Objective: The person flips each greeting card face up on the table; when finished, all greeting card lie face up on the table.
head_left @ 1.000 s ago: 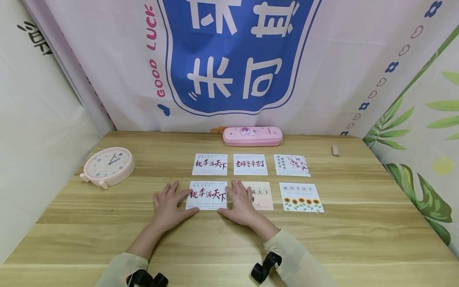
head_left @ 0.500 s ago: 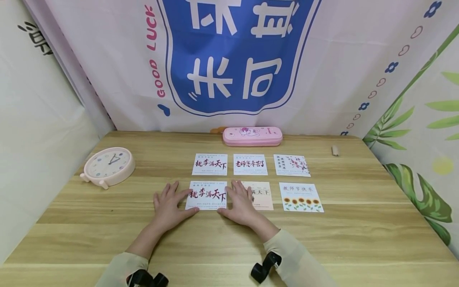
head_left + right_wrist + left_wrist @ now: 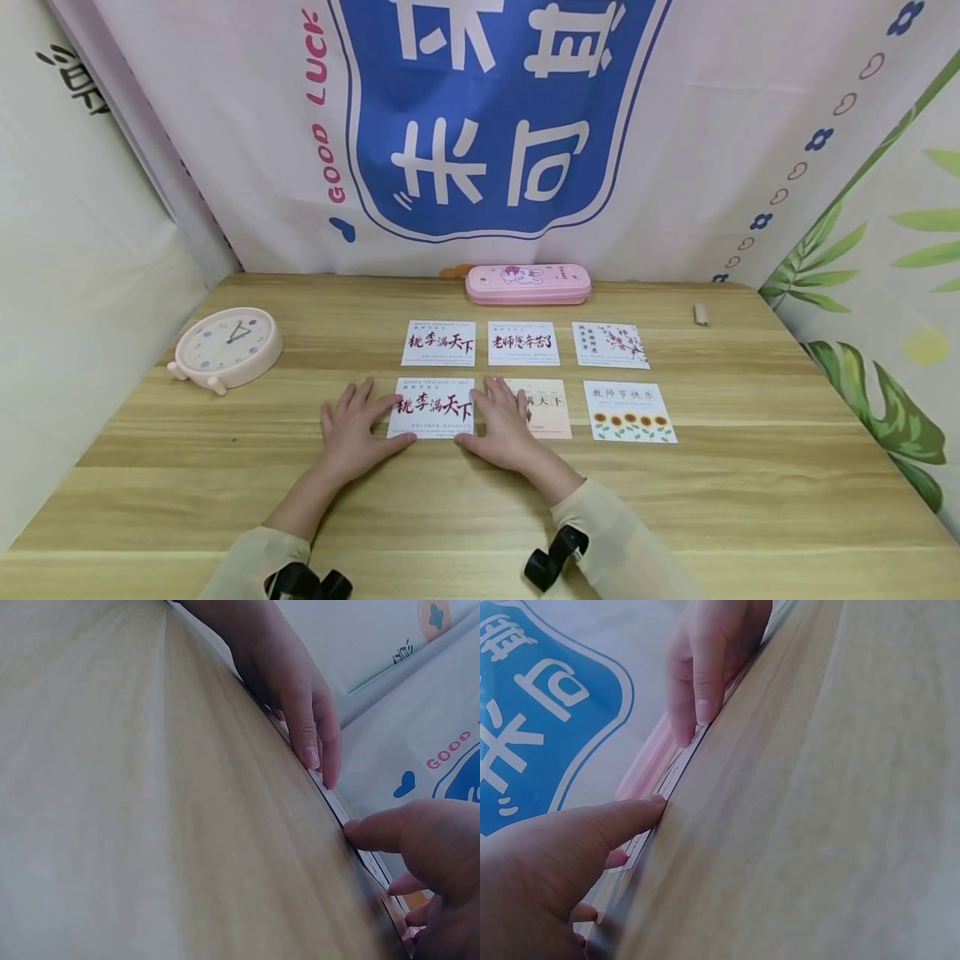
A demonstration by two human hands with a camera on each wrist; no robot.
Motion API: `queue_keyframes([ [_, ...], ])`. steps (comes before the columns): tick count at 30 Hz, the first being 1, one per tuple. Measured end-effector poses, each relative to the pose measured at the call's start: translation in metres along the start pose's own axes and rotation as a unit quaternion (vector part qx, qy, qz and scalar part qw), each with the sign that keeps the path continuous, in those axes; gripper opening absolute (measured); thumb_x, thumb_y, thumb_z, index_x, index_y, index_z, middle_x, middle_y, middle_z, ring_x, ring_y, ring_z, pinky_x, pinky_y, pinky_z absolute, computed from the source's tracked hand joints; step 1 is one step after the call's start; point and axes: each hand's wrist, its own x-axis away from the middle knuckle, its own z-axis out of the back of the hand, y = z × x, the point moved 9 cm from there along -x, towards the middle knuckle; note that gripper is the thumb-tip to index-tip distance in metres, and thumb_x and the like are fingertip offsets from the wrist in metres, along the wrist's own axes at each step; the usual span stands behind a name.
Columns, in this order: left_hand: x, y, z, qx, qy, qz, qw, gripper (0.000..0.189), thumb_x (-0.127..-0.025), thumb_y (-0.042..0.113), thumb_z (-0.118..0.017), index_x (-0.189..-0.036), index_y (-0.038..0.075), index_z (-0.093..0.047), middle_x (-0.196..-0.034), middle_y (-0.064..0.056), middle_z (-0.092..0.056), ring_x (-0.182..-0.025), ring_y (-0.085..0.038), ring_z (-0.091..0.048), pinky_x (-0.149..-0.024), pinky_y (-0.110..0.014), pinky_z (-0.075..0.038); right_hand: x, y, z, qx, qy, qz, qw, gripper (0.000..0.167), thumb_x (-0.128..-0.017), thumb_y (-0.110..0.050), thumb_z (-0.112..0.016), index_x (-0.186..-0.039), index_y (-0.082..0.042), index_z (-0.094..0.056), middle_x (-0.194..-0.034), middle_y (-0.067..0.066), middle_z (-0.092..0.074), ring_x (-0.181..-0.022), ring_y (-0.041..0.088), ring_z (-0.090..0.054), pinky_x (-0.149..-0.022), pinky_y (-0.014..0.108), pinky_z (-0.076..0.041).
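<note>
A white card with red characters (image 3: 435,408) lies flat on the table in the near row. At its left side my left hand (image 3: 356,437) rests with fingers spread, index fingertip and thumb touching the card's edge. My right hand (image 3: 504,429) lies spread at the card's right side, thumb at the lower corner and index finger higher up. Its other fingers cover the left part of a cream card (image 3: 551,410). A sunflower card (image 3: 630,414) lies farther right. In the left wrist view, the thumb of the left hand (image 3: 547,862) touches the card's near edge.
Behind lies a row of cards: one with red characters (image 3: 438,343), another similar card (image 3: 523,344) and a blossom card (image 3: 611,345). A pink pencil case (image 3: 528,285) stands at the back, a round clock (image 3: 227,350) at left, a small beige piece (image 3: 701,315) at right.
</note>
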Motion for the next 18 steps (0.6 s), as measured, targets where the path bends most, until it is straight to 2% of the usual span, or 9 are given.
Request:
queue_keyframes([
  [18, 0.0021, -0.0033, 0.0059, 0.021, 0.002, 0.017, 0.9996, 0.064, -0.066, 0.047, -0.067, -0.116, 0.009, -0.054, -0.130, -0.028, -0.027, -0.119, -0.047, -0.013, -0.088, -0.064, 0.002, -0.0006, -0.0037, 0.0009, -0.006, 0.008, 0.001, 0.9999, 0.068, -0.075, -0.039, -0.060, -0.127, -0.002, -0.038, -0.135, 0.023, -0.024, -0.125, 0.035, -0.011, -0.096, 0.055, 0.001],
])
